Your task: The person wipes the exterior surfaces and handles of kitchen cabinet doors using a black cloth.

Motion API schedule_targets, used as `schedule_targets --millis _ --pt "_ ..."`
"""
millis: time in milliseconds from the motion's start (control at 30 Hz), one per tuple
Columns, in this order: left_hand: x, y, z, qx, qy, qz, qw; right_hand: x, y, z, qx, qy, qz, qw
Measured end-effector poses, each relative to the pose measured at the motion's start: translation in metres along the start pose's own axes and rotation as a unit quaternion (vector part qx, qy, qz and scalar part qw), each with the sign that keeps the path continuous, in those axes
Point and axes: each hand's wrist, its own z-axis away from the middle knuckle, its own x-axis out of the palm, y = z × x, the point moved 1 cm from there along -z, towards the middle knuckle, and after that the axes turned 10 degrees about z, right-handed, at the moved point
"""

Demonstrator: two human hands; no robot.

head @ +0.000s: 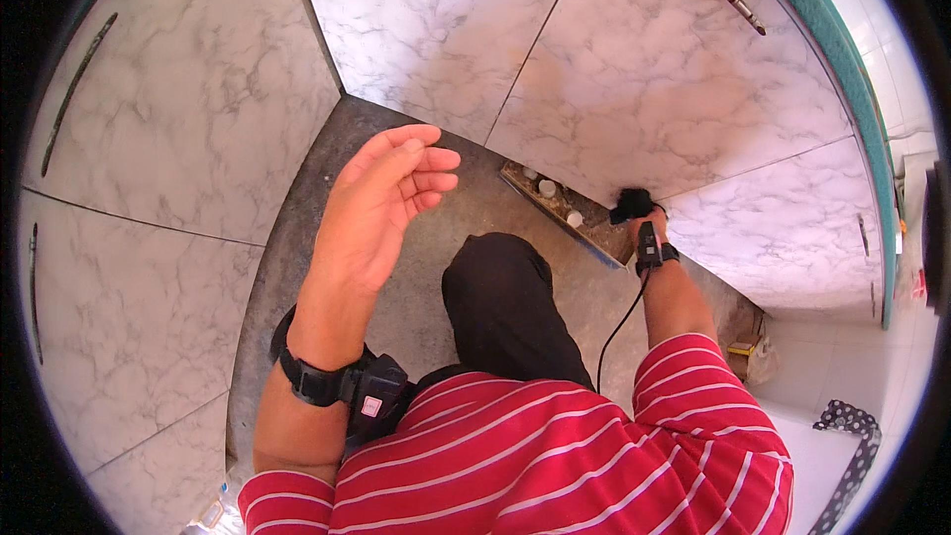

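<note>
My left hand [386, 200] is raised over the grey floor, palm turned inward and fingers loosely curled, with nothing in it. To the right, my right hand [648, 223] holds a bunched black cloth [634, 205] against the lower edge of a marble-patterned cabinet panel [594, 104]; its fingers are largely hidden. Just left of that hand, a recess under the panel has a dusty floor and several round white pieces, one of them a white cap-like disc [574, 218]. A thin strip [557, 221] edges the recess.
More marble-patterned cabinet doors [178, 104] with dark handles stand at the left. A teal edge [854, 52] borders the upper right. A black cable [620, 323] hangs from my right wrist device. A yellow box [743, 345] and a plastic bag [762, 362] lie at the lower right.
</note>
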Motion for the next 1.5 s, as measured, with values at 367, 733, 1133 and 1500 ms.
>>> schedule_targets --millis 367,733,1133,1500 --pt "-0.009 0.002 0.0 0.022 0.026 0.01 0.999 0.095 -0.317 0.048 -0.211 -0.129 -0.222 0.943" --pt "-0.032 0.017 0.005 0.181 0.189 0.083 0.962 -0.091 -0.53 0.205 -0.243 -0.44 -0.595 0.627" --pt "-0.108 0.072 0.036 0.421 -0.039 0.009 0.906 -0.051 -0.531 0.308 -0.465 -0.324 -0.22 0.794" --pt "-0.098 0.057 0.032 0.284 0.09 0.295 0.908 -0.012 -0.513 0.322 -0.222 -0.649 -0.527 0.502"
